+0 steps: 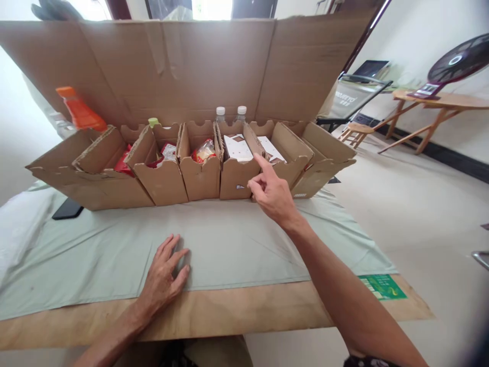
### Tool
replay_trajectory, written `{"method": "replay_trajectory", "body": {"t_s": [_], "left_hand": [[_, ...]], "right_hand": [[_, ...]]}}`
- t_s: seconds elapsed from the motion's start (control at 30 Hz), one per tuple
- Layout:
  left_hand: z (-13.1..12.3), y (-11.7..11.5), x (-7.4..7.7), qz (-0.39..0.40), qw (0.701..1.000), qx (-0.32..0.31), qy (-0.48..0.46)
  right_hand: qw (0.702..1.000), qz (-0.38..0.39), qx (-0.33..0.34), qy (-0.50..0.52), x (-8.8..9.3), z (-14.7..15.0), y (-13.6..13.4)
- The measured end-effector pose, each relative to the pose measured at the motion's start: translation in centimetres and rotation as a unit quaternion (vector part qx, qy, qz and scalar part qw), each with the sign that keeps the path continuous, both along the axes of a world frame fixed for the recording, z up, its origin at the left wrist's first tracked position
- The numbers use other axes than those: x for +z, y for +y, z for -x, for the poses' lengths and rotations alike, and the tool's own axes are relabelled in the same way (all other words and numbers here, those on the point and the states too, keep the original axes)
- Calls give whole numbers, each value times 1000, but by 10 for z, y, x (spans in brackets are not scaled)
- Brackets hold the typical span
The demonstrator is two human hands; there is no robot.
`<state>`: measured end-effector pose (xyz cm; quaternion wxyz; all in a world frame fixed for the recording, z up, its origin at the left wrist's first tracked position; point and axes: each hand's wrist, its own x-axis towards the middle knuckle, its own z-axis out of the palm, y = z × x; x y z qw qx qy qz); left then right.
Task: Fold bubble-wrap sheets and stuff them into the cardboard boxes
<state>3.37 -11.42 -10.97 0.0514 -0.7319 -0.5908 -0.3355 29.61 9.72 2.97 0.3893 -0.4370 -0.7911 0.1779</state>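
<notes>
My left hand [165, 272] rests on the pale green cloth [229, 239], fingers spread and holding nothing. My right hand [273, 191] is raised before the row of cardboard bins, its index finger stretched out and its other fingers partly bent, with nothing in it. That fingertip is at the front of a cardboard bin [237, 178] holding a white box with brown marks [237, 148]; whether it touches is unclear. A similar white box [270, 149] sits in the bin to the right. Farther left, one bin holds a red and clear food packet [205, 152], others hold red packets [124, 160].
A tall cardboard panel [214, 66] stands behind the bins. Clear bottles with white caps [241, 111] and an orange bottle [81, 109] show behind them. A black phone [68, 209] lies at left. Beyond the table's right edge are a chair [349, 97], a stool and a fan [454, 63].
</notes>
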Motion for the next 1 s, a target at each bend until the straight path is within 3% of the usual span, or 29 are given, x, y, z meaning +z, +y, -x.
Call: {"method": "replay_trajectory", "body": {"t_s": [0.13, 0.23, 0.33, 0.5, 0.6, 0.67, 0.73, 0.83, 1.0], "left_hand": [[-4, 1, 1, -45, 998, 29, -31], [-4, 2, 0, -54, 997, 32, -47], [-1, 3, -3, -54, 996, 34, -67], [4, 2, -6, -45, 993, 28, -109], [5, -5, 6, -8, 989, 27, -144], [0, -11, 21, 42, 982, 23, -181], [-9, -15, 40, 97, 967, 8, -237], [-30, -14, 62, 153, 932, -30, -327], [-68, 7, 69, 206, 877, -107, -421]], "right_hand": [[975, 14, -79, -209, 30, 35, 33], [964, 11, -118, -239, 35, 46, 31], [969, -6, -124, -214, 31, 35, -7], [990, -60, -68, -107, 19, -30, -127], [989, -71, -77, -106, 12, -84, -192], [984, -61, -137, -92, 4, -116, -223], [980, -39, -195, -32, -9, -140, -244], [974, 9, -218, 58, -34, -156, -262], [970, 67, -232, 6, -71, -142, -260]]}}
